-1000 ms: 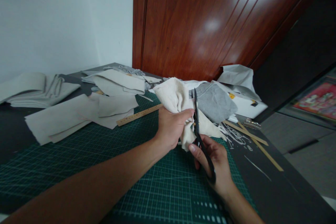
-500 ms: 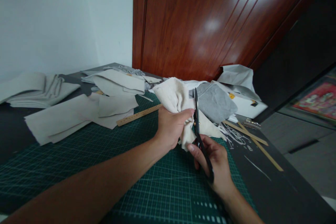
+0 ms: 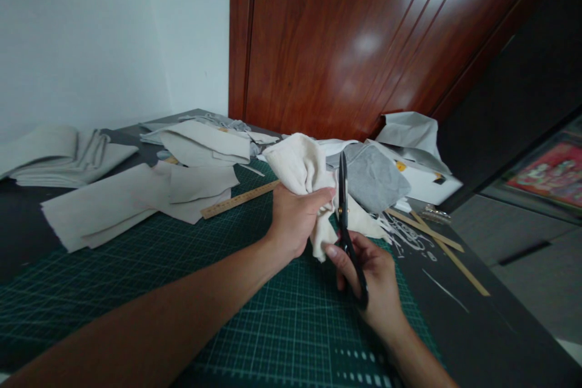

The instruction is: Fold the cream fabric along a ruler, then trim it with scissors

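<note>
From here I see the mat (image 3: 273, 339) on the worktop (image 3: 491, 339), the cloth (image 3: 293, 160) above it, the scissors (image 3: 343, 200) at the cloth's right. The ruler (image 3: 240, 199) lies left of the cloth, crossed strips (image 3: 438, 239) right of the mat, the door (image 3: 327, 42) behind.

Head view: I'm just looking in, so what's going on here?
A person's left hand grips a bunched cream cloth above a green gridded cutting mat. The right hand holds black metal scissors, blades pointing away, right beside the cloth; whether they are biting into it is unclear. Flat pale fabric pieces lie to the left, and a crumpled grey cloth lies beyond the scissors.
</note>
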Demonstrator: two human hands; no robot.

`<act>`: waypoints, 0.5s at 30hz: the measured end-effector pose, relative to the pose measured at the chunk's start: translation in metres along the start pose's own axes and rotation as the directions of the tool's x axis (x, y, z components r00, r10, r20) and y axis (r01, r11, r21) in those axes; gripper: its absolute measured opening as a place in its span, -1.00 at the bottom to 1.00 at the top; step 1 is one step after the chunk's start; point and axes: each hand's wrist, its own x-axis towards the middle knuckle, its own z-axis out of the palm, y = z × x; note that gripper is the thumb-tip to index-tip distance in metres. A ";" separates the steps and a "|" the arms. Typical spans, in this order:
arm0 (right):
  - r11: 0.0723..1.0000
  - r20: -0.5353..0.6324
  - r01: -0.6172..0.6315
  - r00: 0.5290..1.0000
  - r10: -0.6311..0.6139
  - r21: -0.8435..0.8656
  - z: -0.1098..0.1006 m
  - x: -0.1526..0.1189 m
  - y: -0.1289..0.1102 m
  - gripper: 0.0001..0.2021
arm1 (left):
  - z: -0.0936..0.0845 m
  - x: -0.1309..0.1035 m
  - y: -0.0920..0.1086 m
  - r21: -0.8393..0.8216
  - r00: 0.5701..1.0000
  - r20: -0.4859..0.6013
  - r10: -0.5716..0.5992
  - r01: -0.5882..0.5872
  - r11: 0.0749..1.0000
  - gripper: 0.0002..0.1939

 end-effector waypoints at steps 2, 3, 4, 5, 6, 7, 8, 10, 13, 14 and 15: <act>0.999 -0.043 0.012 0.999 -0.010 0.042 -0.006 0.005 0.002 -0.62 | -0.003 0.003 0.003 0.023 0.999 0.043 -0.017 0.016 1.000 -0.66; 0.998 -0.067 0.025 0.998 -0.021 0.061 -0.010 0.008 0.003 -0.61 | -0.005 0.004 0.005 0.055 0.996 0.078 -0.036 0.032 0.998 -0.68; 0.996 -0.090 0.040 0.995 -0.033 0.077 -0.015 0.012 0.004 -0.60 | -0.007 0.005 0.007 0.102 0.992 0.117 -0.051 0.039 0.994 -0.68; 0.994 -0.110 0.056 0.993 -0.046 0.095 -0.021 0.015 0.004 -0.59 | -0.010 0.006 0.009 0.148 0.983 0.169 -0.072 0.046 0.988 -0.68; 0.990 -0.130 0.072 0.990 -0.056 0.118 -0.027 0.018 0.004 -0.57 | -0.012 0.006 0.011 0.187 0.966 0.233 -0.112 0.069 0.980 -0.68; 0.986 -0.144 0.084 0.988 -0.063 0.143 -0.032 0.021 0.004 -0.57 | -0.015 0.006 0.012 0.214 0.950 0.271 -0.155 0.097 0.972 -0.67; 0.981 -0.154 0.093 0.986 -0.067 0.170 -0.037 0.023 0.004 -0.56 | -0.017 0.005 0.013 0.239 0.929 0.306 -0.209 0.138 0.961 -0.65; 0.971 -0.154 0.097 0.986 -0.064 0.219 -0.042 0.026 0.003 -0.57 | -0.020 0.003 0.013 0.277 0.882 0.365 -0.298 0.203 0.939 -0.62; 0.956 -0.136 0.083 0.990 -0.046 0.281 -0.039 0.026 0.001 -0.61 | -0.022 0.000 0.012 0.326 0.803 0.451 -0.390 0.259 0.909 -0.57; 0.951 -0.130 0.075 0.991 -0.038 0.300 -0.037 0.025 0.001 -0.62 | -0.022 0.000 0.012 0.340 0.775 0.479 -0.412 0.269 0.901 -0.55; 0.945 -0.124 0.068 0.992 -0.030 0.319 -0.034 0.024 0.000 -0.62 | -0.023 0.000 0.012 0.352 0.748 0.506 -0.430 0.276 0.894 -0.54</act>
